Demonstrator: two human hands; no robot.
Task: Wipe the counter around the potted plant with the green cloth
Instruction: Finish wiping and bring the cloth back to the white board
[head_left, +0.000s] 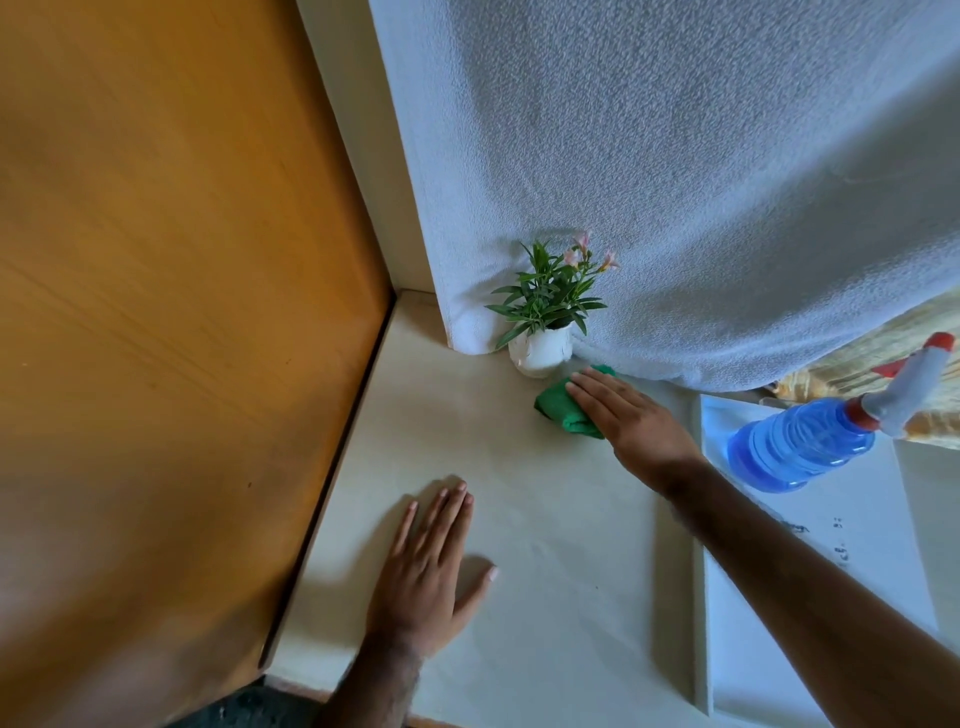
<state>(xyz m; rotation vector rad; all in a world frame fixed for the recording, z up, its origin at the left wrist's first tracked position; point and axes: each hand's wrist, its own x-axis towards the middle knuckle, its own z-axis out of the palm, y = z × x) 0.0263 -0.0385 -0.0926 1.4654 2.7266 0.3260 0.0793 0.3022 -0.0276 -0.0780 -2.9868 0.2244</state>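
The counter (545, 545), a pale worktop, runs from the wooden panel (182, 312) along its left edge to a raised lip on the right, with a white textured curtain (701, 182) hanging over its far edge. Beyond the lip, off the right edge, a blue spray bottle (802, 449) lies tilted, its nozzle pointing up and right. The potted plant (543, 317) stands upright in a white pot near the far edge, touching the curtain. The right hand (631, 423) lies flat with fingers extended, pressing the bunched green cloth (558, 408) onto the worktop just in front and to the right of the pot; cloth and pot look barely apart. The left hand (434, 566) rests open, palm down and empty, near the front edge, likely as a brace.

To wipe well here, I judge the cloth should be kept flat under the palm and swept in a curve hugging the pot's base, lightly enough not to tip it, then behind toward the curtain.
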